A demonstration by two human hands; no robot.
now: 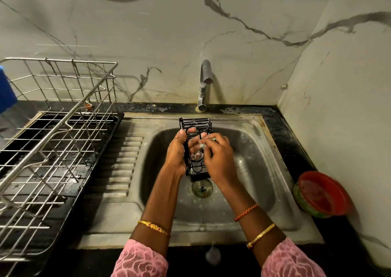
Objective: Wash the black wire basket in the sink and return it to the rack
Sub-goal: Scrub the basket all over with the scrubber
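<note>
Left hand (176, 152) gripping black wire basket (195, 124) over sink (249, 154), right hand (218, 158) perhaps scrubbing

A black wire basket (195, 126) is showing against the grey steel sink (249, 171). At three o'clock a red bowl (323, 194) is glowing; at nine, a silver rack (53, 128) is gleaming. Pink lace-patterned sleeves (140, 259) are showing at six, beneath the grey-veined white marble wall (232, 33).

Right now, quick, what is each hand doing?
Left hand: closed, gripping the black wire basket over the sink.
Right hand: fingers curled, pinching a small soapy scrubber against the basket.
</note>
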